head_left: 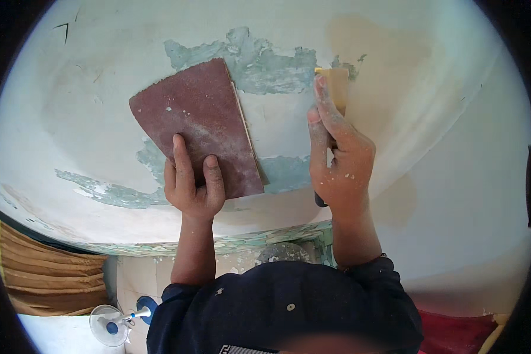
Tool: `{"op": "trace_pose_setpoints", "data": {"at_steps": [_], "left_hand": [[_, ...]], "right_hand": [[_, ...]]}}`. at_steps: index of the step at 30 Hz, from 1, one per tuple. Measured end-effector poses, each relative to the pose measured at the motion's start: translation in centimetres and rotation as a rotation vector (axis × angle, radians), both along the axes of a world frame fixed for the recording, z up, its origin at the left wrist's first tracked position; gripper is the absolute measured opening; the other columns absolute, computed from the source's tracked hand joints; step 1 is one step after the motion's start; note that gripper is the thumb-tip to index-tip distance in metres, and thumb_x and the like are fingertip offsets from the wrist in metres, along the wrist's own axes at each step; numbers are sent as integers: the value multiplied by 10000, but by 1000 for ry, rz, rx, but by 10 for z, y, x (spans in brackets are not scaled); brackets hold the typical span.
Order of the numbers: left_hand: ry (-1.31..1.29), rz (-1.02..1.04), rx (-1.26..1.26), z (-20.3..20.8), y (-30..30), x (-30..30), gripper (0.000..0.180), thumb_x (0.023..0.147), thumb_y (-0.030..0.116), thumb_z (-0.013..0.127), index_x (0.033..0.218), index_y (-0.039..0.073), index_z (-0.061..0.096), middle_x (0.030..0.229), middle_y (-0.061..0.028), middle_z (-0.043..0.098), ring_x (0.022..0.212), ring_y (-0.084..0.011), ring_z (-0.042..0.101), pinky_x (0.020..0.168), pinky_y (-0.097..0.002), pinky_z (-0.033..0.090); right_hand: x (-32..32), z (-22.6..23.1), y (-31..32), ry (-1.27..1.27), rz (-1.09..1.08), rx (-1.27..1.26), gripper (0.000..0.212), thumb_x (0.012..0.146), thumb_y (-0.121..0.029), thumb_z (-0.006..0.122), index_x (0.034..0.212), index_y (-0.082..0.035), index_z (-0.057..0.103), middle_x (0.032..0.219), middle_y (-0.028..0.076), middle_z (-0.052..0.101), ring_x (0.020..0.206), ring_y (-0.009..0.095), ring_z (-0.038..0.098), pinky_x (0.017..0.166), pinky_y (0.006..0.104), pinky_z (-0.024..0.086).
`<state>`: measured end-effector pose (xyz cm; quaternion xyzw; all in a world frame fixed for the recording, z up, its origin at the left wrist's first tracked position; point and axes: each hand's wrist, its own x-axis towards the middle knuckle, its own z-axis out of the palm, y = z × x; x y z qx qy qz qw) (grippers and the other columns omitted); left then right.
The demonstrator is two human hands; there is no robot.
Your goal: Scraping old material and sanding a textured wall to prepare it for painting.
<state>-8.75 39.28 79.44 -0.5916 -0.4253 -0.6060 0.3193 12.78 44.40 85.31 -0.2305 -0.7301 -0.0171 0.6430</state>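
My left hand [194, 186] grips a folded sheet of reddish-brown sandpaper [186, 112] near its lower edge, fingers across the dusty face. The sheet is held up in front of a pale wall [271, 121]. To the right, my right hand [347, 156] is closed around a putty knife [338, 84]. Its broad yellowish blade points up toward the wall, and a dark handle end shows below the palm; whether the blade touches the wall I cannot tell. Ragged grey-green patches [271, 68] show on the wall around both tools. White dust and flakes cling to my hands.
Green patterned tiles [236, 243] edge the wall's foot. Flakes lie on the floor [159, 271] near a grey rounded object [283, 252]. A brown curtain [53, 274] and a white-and-blue fan [109, 325] are at lower left; red material [460, 331] is at lower right.
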Motion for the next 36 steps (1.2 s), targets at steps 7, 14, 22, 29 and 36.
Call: {"op": "trace_pose_setpoints", "data": {"at_steps": [7, 14, 22, 29, 36], "left_hand": [[6, 1, -11, -2, -3, -5, 556, 875, 80, 678, 1369, -113, 509, 927, -184, 634, 701, -232, 571, 577, -293, 462], [4, 11, -8, -6, -3, -9, 552, 874, 85, 683, 1361, -114, 517, 946, -198, 639, 723, -242, 596, 598, -292, 483], [-15, -2, -26, -5, -4, -6, 545, 879, 90, 682, 1357, -116, 520, 916, -179, 639, 690, -226, 569, 577, -295, 467], [4, 16, -1, -6, -2, -9, 546, 879, 90, 686, 1356, -116, 519, 900, -166, 636, 680, -222, 557, 568, -293, 456], [-17, -4, -27, -5, -6, -7, 549, 877, 90, 687, 1359, -112, 519, 934, -183, 638, 701, -239, 578, 589, -296, 467]], "right_hand": [[-5, 10, -3, 11, 25, -77, 561, 832, 81, 627, 1366, -90, 601, 942, 139, 736, 584, 208, 624, 571, 280, 499], [-9, 3, -1, -2, -37, -19, 526, 851, 78, 613, 1346, -100, 619, 1130, 176, 705, 720, 228, 714, 621, 276, 528], [-13, 44, -4, 28, 42, -34, 360, 950, 27, 593, 1310, 18, 613, 1306, 164, 647, 1141, 127, 629, 909, 253, 502], [-10, 9, -18, 27, 101, -171, 360, 952, 20, 596, 1312, 6, 611, 1302, 162, 649, 1095, 109, 643, 863, 239, 503], [-6, 43, -7, -38, -66, -55, 357, 957, -9, 608, 1314, -9, 617, 1281, 155, 664, 1034, 77, 635, 867, 248, 507]]}}
